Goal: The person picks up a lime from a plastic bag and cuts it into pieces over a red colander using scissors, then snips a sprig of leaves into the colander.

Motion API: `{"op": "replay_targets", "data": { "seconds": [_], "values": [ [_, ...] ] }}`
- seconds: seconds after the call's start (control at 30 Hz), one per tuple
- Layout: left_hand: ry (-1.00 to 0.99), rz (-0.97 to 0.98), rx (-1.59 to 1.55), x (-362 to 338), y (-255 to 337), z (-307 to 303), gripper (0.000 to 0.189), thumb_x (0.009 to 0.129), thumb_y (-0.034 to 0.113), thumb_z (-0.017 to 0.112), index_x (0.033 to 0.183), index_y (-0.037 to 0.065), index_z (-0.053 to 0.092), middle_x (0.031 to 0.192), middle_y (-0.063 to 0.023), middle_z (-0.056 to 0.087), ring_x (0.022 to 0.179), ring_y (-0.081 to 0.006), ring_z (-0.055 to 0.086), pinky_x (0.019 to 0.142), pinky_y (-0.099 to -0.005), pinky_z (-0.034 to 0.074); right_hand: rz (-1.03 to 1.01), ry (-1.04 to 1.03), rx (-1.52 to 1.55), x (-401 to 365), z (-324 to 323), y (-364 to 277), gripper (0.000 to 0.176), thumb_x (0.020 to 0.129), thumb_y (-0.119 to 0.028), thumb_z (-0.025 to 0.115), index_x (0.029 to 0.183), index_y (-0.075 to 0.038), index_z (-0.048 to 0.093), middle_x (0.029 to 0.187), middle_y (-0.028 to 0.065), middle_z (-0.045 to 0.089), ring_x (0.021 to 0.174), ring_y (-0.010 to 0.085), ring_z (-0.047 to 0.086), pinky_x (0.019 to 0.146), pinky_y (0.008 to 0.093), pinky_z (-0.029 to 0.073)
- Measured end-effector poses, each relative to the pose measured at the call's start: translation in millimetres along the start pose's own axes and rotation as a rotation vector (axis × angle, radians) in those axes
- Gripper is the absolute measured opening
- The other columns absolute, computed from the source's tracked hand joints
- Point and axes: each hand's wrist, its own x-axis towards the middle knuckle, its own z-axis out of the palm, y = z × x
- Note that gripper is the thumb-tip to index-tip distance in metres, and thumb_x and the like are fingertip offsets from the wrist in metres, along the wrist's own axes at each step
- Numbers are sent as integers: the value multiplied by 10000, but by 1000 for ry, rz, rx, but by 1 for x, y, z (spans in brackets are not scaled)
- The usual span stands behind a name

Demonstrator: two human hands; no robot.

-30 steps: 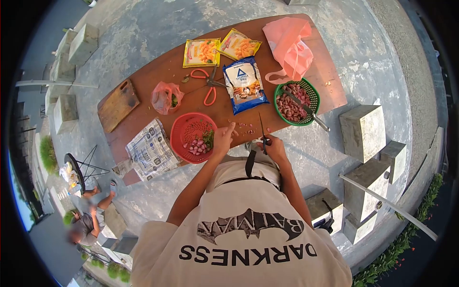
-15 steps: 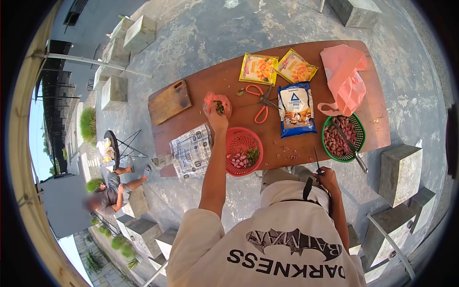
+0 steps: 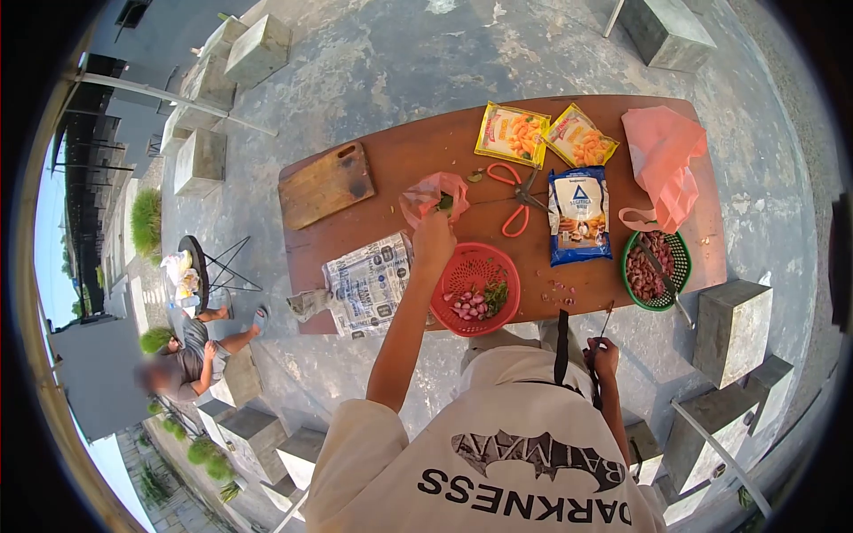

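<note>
My left hand (image 3: 437, 238) reaches over the table to a thin pink plastic bag (image 3: 426, 197). Its fingers are bunched together at the bag's mouth, by some green leaves (image 3: 445, 203); the fingertips are partly hidden. Close below that hand sits a red basket (image 3: 506, 259) with peeled shallots (image 3: 468, 306) and green leaves or chillies in it. My right hand (image 3: 603, 357) is closed round the handle of a knife (image 3: 608, 318), held near my waist at the table's front edge with the blade pointing away from me.
On the wooden table lie a chopping board (image 3: 327, 185), a newspaper sheet (image 3: 364, 280), red-handled scissors (image 3: 518, 200), yellow packets (image 3: 513, 133) and a blue flour packet (image 3: 579, 213). A green basket (image 3: 657, 295) holds unpeeled shallots and another knife. A person (image 3: 191, 360) sits at the left.
The view has shifted, so the table's things sit farther right. My left hand has drawn back slightly towards me at the pink bag. My right hand still holds the knife.
</note>
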Motion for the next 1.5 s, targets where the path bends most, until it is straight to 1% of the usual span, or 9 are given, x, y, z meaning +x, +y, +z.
{"op": "replay_targets", "data": {
  "seconds": [0.1,0.23,0.4,0.53,0.73,1.0,1.33,1.47,1.5],
  "values": [
    [-69,85,-419,30,-27,33,202,774,1,641,969,21,685,914,-167,679,848,-337,666,715,-385,525,5,118,-121,-26,9,39,240,834,-223,728,872,12,700,634,102,657,589,150,640,542,302,477],
    [64,-71,-453,61,-85,83,172,777,44,673,947,21,680,756,-154,663,801,-346,655,691,-387,513,114,210,-133,-65,22,88,228,846,-213,725,876,11,694,648,108,667,579,155,642,540,301,495],
    [-81,9,-158,56,-72,52,199,782,150,700,968,80,690,899,-146,671,855,-353,653,733,-444,510,186,238,62,-132,48,88,240,867,-189,707,979,14,644,665,125,673,556,186,658,485,291,508],
    [-147,73,-190,58,-87,74,206,781,224,718,937,90,708,1069,-148,650,892,-334,653,743,-460,517,89,366,-269,-164,75,92,261,809,-276,758,910,-37,726,689,125,686,612,195,670,558,332,492],
    [11,59,-312,54,-83,43,194,797,168,709,942,40,719,839,-172,681,778,-342,671,723,-420,522,119,384,-281,-165,104,140,297,777,-337,770,910,-73,747,727,148,693,689,222,668,667,373,508],
    [-269,-292,-1345,-56,-73,-31,144,906,84,628,939,-48,678,866,-96,714,770,-124,686,658,-232,529,-30,262,282,-162,132,-17,218,869,-140,694,1013,7,621,698,97,670,585,127,622,510,241,463],
    [-640,-117,-1304,-140,-27,-55,188,905,62,628,1043,-54,682,853,-70,712,766,-111,662,729,-236,525,-441,-140,409,-171,194,-190,317,773,-70,772,1036,-5,607,785,65,681,685,104,627,611,233,485],
    [-609,-52,-1129,-152,-32,-44,161,897,69,643,975,-60,699,857,-79,715,788,-87,647,734,-239,515,-525,-115,345,-171,199,-184,317,759,-56,768,1030,-11,610,818,56,684,720,90,619,657,231,487],
    [-541,-172,-1286,-155,-26,-46,177,905,73,610,814,-62,681,809,-83,696,734,-89,629,666,-250,503,-533,-116,351,-174,199,-184,317,759,-56,768,1030,-11,610,818,56,684,720,90,619,657,231,487]
  ]
}}
